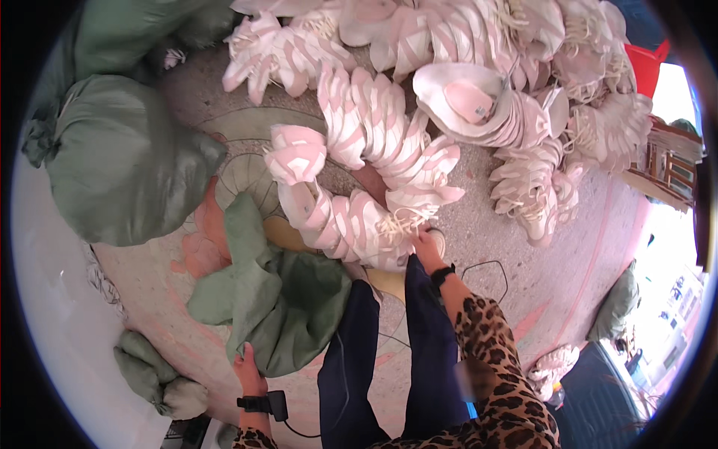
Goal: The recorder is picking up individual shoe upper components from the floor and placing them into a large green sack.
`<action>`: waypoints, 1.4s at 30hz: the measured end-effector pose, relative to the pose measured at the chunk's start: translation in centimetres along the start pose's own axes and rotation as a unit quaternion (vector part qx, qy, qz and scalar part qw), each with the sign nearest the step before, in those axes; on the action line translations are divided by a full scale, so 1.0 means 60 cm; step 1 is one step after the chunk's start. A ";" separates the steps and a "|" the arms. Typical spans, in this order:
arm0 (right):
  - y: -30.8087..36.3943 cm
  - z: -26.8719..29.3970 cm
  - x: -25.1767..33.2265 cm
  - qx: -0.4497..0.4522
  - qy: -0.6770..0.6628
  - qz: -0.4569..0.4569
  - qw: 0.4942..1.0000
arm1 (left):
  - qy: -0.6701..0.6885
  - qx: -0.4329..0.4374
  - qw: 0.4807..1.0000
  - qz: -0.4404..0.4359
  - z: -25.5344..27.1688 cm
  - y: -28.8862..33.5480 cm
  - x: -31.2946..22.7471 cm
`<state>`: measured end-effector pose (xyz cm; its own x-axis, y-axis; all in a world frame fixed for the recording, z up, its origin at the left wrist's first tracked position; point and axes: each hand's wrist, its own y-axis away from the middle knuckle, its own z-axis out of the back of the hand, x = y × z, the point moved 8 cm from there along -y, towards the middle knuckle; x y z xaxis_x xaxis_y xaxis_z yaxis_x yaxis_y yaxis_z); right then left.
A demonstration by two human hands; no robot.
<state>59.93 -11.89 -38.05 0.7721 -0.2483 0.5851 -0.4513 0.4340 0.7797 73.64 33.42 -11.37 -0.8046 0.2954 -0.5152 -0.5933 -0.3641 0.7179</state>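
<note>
Beside the lower left edge of a green sack [258, 299], the left hand [250, 376] has its fingers closed on the rim, thumb uppermost. The sack lies loose and crumpled on the floor [479, 277], its dark opening near the left trouser leg [351, 337].

Ahead of the legs, the right hand [428, 251] reaches to the laced right end of the near row [348, 224], a curved stack of pink and white shoe uppers. Its fingers are bent and touching that end; I cannot tell how firmly they hold it. The near row lies just beyond the sack, with a 2nd row [385, 131] curving behind it. Farther off, a large heap [449, 34] of similar uppers spreads across the top and right.

A full green bag [120, 165] stands at the upper left. Both wrists wear black straps: the left strap [263, 405] has a cable [303, 434] attached, and the right strap [442, 275] sits below a leopard-print sleeve [497, 359]. A blue bin [598, 396] is at the lower right.
</note>
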 end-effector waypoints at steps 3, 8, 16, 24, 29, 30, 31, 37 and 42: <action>0.112 -0.007 0.135 0.113 -0.168 -0.013 0.979 | 0.038 -0.073 0.996 -0.019 0.046 0.025 -0.032; 0.276 0.069 0.299 0.158 -0.275 -0.032 0.948 | 0.075 -0.083 0.987 -0.119 0.045 0.063 -0.129; 0.542 0.190 0.614 0.262 -0.250 0.129 0.923 | -0.122 -0.073 0.968 -0.207 0.015 0.232 -0.309; 0.713 0.325 0.768 0.253 -0.186 0.215 0.925 | -0.222 0.119 0.885 -0.391 -0.123 0.415 -0.425; 0.788 0.405 0.813 0.231 -0.164 0.292 0.913 | -0.237 0.158 0.859 -0.426 -0.161 0.466 -0.446; 0.796 0.410 0.818 0.225 -0.166 0.296 0.913 | -0.281 0.159 0.844 -0.428 -0.166 0.469 -0.445; 0.804 0.410 0.823 0.233 -0.173 0.298 0.909 | -0.282 0.161 0.841 -0.433 -0.171 0.473 -0.446; 0.839 0.327 0.764 0.294 -0.157 0.241 0.912 | 0.010 0.203 0.956 -0.212 -0.225 0.526 -0.484; 0.862 0.262 0.739 0.297 -0.052 0.326 0.896 | 0.100 0.446 0.867 -0.199 -0.309 0.736 -0.589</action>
<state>63.78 -14.06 31.72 0.2262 -0.2017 0.9530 -0.9735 -0.0140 0.2281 75.43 -9.47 29.87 -0.5824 0.0486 -0.8114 -0.6416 0.5854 0.4956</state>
